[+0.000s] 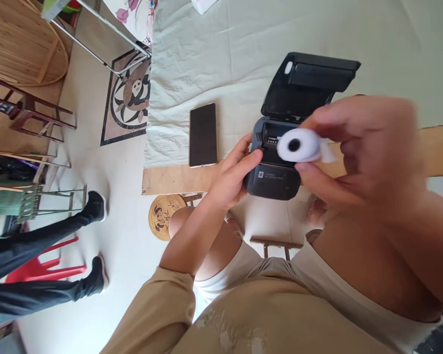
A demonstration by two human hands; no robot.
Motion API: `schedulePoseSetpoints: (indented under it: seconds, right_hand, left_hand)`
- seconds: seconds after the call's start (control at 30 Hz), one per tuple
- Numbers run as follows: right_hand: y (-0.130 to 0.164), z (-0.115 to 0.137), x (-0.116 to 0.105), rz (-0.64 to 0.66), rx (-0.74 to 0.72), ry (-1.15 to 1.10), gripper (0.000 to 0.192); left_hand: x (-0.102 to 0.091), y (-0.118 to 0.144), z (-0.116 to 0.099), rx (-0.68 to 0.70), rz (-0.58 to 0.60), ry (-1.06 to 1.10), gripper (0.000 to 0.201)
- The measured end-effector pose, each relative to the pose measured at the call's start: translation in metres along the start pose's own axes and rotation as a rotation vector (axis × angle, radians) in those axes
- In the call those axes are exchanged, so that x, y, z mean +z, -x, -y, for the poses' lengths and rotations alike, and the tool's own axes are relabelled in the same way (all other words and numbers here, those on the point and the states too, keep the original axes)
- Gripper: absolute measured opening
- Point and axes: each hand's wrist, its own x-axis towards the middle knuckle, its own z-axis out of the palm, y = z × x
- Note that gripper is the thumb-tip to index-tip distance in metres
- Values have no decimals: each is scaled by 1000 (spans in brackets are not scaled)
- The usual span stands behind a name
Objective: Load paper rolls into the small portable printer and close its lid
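Note:
A small black label printer (280,177) sits at the near edge of the table with its lid (310,78) flipped open. My left hand (236,174) grips the printer's left side. My right hand (358,152), blurred, holds a white paper roll (299,145) with a dark core just above the open paper bay. A loose end of paper sticks out toward my right palm.
A black phone (203,134) lies face up left of the printer on a pale cloth (225,59) over a wooden table edge (170,179). A round stool (166,216) stands below. Another person's legs (40,255) and a red stool (40,268) are at left.

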Motion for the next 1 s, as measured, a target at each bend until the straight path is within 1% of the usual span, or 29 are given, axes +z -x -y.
schedulePoseSetpoints:
  seconds: [0.03, 0.1, 0.2, 0.3, 0.43, 0.5, 0.57, 0.67, 0.7, 0.73, 0.77, 0.8, 0.87, 0.9, 0.93, 0.97, 1.0]
  right_hand:
    - [-2, 5, 7, 3, -25, 28, 36]
    - [-7, 6, 14, 3, -78, 119, 35]
    - [-15, -5, 11, 6, -165, 256, 34]
    - [-18, -15, 9, -13, -241, 304, 27]
    - [-16, -18, 14, -76, -274, 270, 17]
    - [-15, -16, 16, -86, -293, 256, 16]
    - [-13, -11, 18, -86, -336, 246, 19]
    - [-7, 1, 22, -160, -441, 192, 22]
    - [-5, 5, 24, -167, -476, 175, 21]
    - [-2, 8, 26, -147, -497, 169, 20]
    - [0, 10, 27, -94, -508, 167, 19]
    - [2, 10, 27, -40, -499, 156, 17]
    - [4, 6, 22, 10, -466, 91, 11]
    - [4, 2, 17, -4, -447, 45, 11]
    - [4, -3, 11, -40, -395, -8, 15]
    - [3, -7, 4, -96, -252, -76, 20]
    - [2, -12, -3, -168, -43, -151, 25]
  left_hand:
    - [1, 1, 0, 4, 0, -1, 75]
    - [2, 3, -1, -2, 5, -2, 76]
    - [1, 4, -2, -23, 6, 15, 81]
    - [1, 4, -3, -37, 15, 25, 85]
    - [1, 3, -2, -33, 27, 32, 82]
    - [1, 2, -1, -36, 25, 34, 82]
    - [1, 1, 0, -27, 26, 50, 81]
    - [1, 0, 2, 11, 27, 82, 78]
    - [1, 0, 2, 25, 28, 78, 77]
    - [1, 1, 2, 35, 30, 58, 76]
    - [1, 1, 2, 38, 32, 25, 75]
    - [0, 2, 3, 39, 29, -11, 77]
    - [-1, 2, 4, 32, 17, -70, 86]
    - [-2, 2, 5, 24, 9, -89, 92]
    - [-4, 2, 5, 20, 1, -99, 96]
    - [-5, 2, 6, 17, 0, -106, 101]
    - [-6, 2, 6, 16, 5, -112, 104]
